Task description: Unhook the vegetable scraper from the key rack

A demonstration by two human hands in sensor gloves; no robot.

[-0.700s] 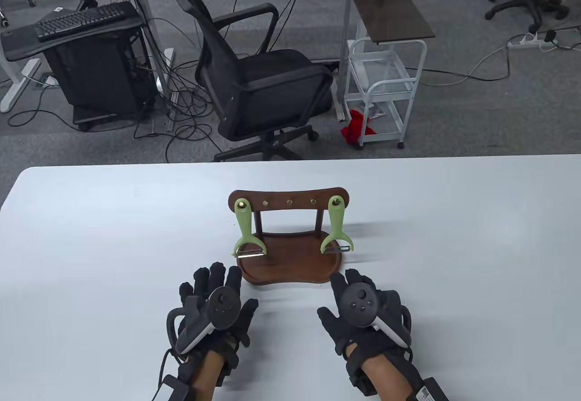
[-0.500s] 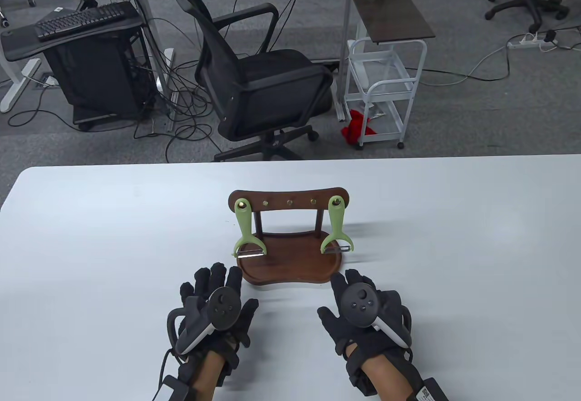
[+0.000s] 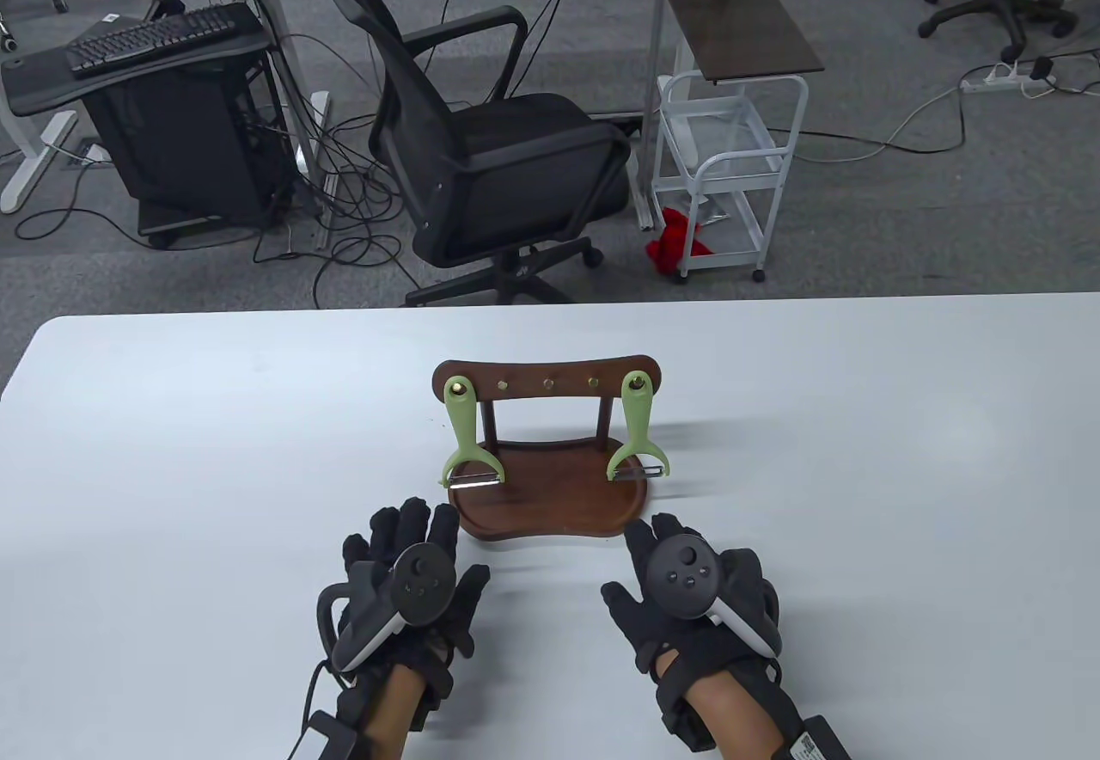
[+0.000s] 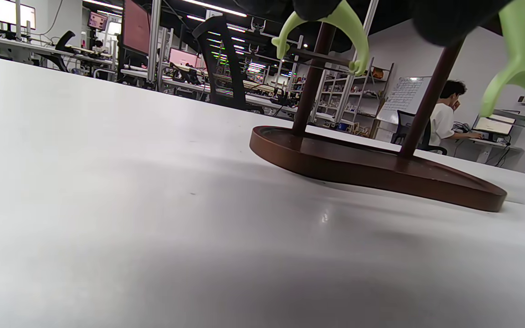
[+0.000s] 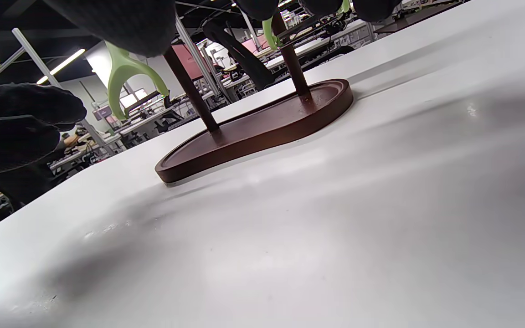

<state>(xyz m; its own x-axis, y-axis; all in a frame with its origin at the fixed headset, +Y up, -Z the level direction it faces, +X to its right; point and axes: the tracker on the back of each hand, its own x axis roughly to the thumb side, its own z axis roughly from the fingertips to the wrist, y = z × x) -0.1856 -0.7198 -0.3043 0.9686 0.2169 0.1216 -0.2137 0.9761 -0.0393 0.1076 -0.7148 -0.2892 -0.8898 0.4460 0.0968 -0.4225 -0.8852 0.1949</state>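
Observation:
A dark wooden key rack [image 3: 550,373] stands on an oval tray base [image 3: 550,515] at the table's middle. Two green vegetable scrapers hang from its end hooks: one on the left [image 3: 467,438], one on the right [image 3: 638,433], blades down. My left hand [image 3: 411,575] lies flat on the table, fingers spread, just in front of the base's left end. My right hand [image 3: 683,575] lies flat in front of its right end. Both hands are empty. The base [image 4: 372,168] and scraper forks [image 4: 324,27] show in the left wrist view, and the base [image 5: 262,130] in the right wrist view.
The white table [image 3: 172,450] stretches wide on both sides of the rack. Beyond its far edge stand a black office chair [image 3: 490,141] and a white trolley [image 3: 730,150] on the floor.

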